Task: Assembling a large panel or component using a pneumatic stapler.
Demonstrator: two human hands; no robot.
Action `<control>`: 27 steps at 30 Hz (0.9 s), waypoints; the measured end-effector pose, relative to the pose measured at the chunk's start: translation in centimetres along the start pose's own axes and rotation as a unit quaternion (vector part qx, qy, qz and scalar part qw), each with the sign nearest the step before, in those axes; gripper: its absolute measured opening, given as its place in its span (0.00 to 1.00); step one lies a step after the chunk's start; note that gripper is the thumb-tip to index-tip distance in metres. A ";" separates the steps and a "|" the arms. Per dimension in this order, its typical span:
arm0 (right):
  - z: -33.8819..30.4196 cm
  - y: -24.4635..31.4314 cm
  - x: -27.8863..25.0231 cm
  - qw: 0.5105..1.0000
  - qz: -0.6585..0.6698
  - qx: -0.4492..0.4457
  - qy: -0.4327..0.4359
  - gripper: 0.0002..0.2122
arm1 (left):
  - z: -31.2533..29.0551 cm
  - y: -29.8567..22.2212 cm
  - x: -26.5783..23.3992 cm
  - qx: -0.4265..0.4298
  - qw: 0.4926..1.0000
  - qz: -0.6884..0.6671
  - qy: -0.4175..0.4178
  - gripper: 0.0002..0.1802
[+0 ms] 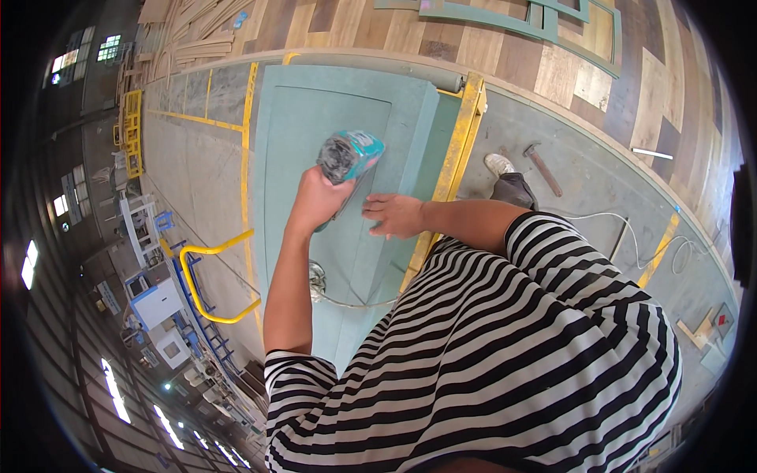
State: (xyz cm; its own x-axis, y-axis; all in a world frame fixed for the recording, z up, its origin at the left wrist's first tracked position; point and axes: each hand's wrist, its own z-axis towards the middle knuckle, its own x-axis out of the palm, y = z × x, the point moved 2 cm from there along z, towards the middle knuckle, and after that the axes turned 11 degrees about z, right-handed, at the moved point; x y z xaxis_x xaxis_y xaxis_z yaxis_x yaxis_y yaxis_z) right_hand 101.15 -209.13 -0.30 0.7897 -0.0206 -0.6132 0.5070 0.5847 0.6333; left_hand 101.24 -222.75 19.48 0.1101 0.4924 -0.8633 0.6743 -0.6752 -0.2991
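Note:
My left hand point(319, 197) is wrapped round the grip of a teal power tool point(363, 151), drill-like in shape, with a dark rounded end. The tool is over a pale green panelled board point(315, 118), which looks like a door. Its working tip is hidden, so I cannot tell whether it touches the board. To the right of the tool, my right hand point(392, 215) rests on the board with fingers spread, holding nothing. A shiny round piece point(317, 280) lies on the board beside my left forearm, by a thin cable.
A yellow metal beam point(459, 146) runs along the board's right side. On the floor lie a hammer point(542, 168) and a looping white cable point(631, 229), near a shoe point(498, 164). Green frames point(489, 20) lie on wooden planks beyond. A bent yellow rail point(193, 284) stands left.

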 end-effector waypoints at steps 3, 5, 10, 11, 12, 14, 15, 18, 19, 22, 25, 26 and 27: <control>0.0 -0.1 -0.2 1.000 -0.003 -0.006 -0.019 0.20 | 1.2 -1.6 -1.1 -0.015 0.998 -0.052 0.025 0.12; 0.1 0.1 -0.2 1.000 0.000 0.000 0.005 0.20 | 2.6 -2.2 -0.6 -0.004 0.997 -0.076 0.012 0.12; 0.6 0.5 -0.7 1.000 -0.001 0.003 0.027 0.19 | 5.6 -3.0 0.8 0.024 0.997 -0.067 0.022 0.12; 0.4 0.3 -0.7 0.999 -0.002 0.005 0.038 0.19 | 6.0 -3.5 1.0 0.038 0.996 -0.073 0.026 0.12; 0.4 0.3 -0.7 0.999 -0.002 0.009 0.036 0.19 | 6.2 -3.7 1.2 0.041 0.996 -0.073 0.029 0.12; 0.4 0.3 -0.7 1.000 0.004 0.006 0.027 0.19 | 6.5 -4.2 1.4 0.041 0.997 -0.053 0.039 0.13; 0.4 0.2 -0.7 1.000 0.005 0.008 0.026 0.19 | 6.5 -4.5 1.3 0.042 0.997 -0.053 0.041 0.13; 0.4 0.2 -0.7 0.999 -0.002 0.007 0.035 0.19 | 6.5 -4.5 1.4 0.022 0.997 -0.043 0.053 0.13; 0.3 0.2 -0.7 0.999 -0.002 0.007 0.036 0.19 | 6.5 -4.4 1.4 0.038 0.998 -0.035 0.045 0.13; 0.4 0.3 -0.8 0.999 -0.003 0.007 0.040 0.19 | 6.5 -4.0 1.7 0.054 0.997 -0.034 0.035 0.13; 0.3 0.2 -0.8 0.999 0.001 0.009 0.042 0.19 | 6.7 -4.3 1.7 0.062 0.997 -0.038 0.032 0.13; 0.3 0.2 -0.8 0.999 0.004 0.009 0.042 0.19 | 6.7 -4.4 1.7 0.069 0.997 -0.034 0.028 0.13; 0.3 0.2 -0.8 0.999 0.004 0.009 0.043 0.19 | 6.8 -4.5 1.7 0.069 0.997 -0.035 0.029 0.13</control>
State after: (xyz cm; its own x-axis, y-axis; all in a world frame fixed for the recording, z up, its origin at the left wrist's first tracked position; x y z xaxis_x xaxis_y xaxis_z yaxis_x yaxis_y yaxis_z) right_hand 100.73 -209.21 0.47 0.7618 0.0534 -0.6456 0.5080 0.5692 0.6465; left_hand 93.44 -222.60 16.57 0.1104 0.5690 -0.8149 0.5762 -0.7047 -0.4140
